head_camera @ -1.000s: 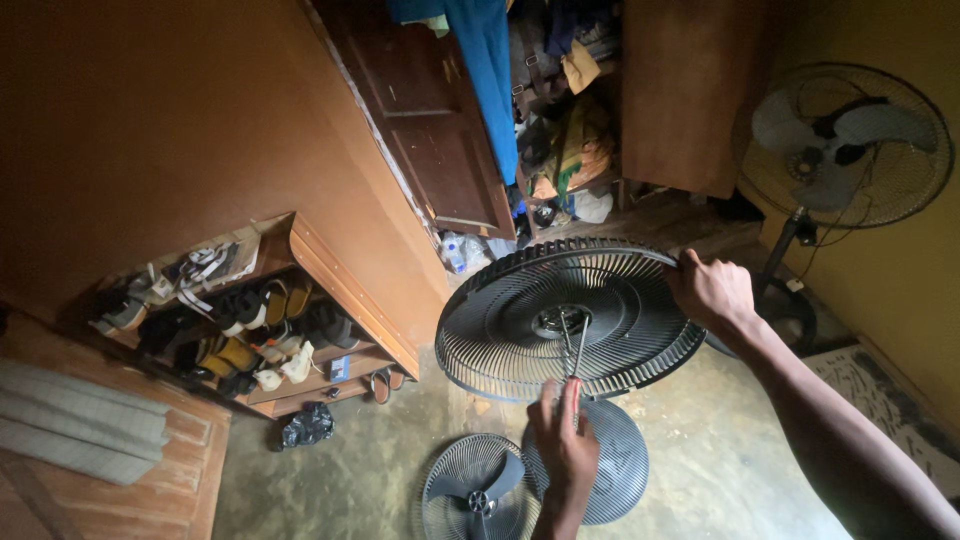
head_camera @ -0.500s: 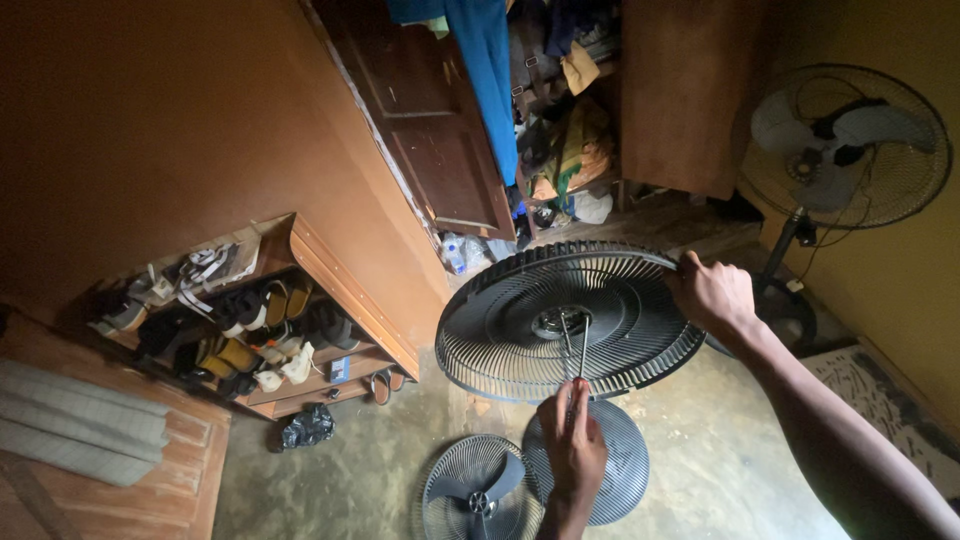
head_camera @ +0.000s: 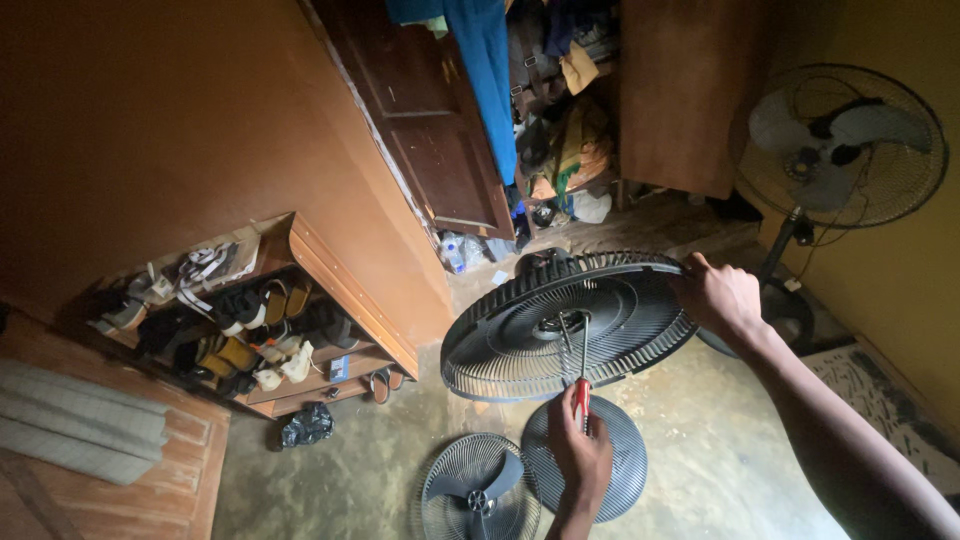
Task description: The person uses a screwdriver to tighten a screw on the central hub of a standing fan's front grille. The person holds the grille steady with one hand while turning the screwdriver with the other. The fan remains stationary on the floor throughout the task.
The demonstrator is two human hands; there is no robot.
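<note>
Black plastic grille: we hold a round, dished fan guard (head_camera: 570,325) in the air above the floor, its rim ringed with thin radial ribs and its centre a smooth hub.
Right hand: our right hand (head_camera: 718,297) is closed on the guard's far right rim, fingers curled over the ribbed edge.
Left hand: our left hand (head_camera: 578,452) is wrapped around the red handle of a screwdriver (head_camera: 577,368).
Screwdriver: we see its slim metal shaft running up to the guard's hub, where the tip meets the plastic.
Floor: bare grey concrete floor (head_camera: 720,440), rough and mottled; below the guard lie a second round mesh grille (head_camera: 620,460) and a wire cage with fan blades (head_camera: 478,492).
Shoe rack: a slanted wooden shoe rack (head_camera: 330,300) holds jumbled sandals and shoes.
Standing fan: a wire-caged standing fan (head_camera: 840,145) stands by the yellow wall.
</note>
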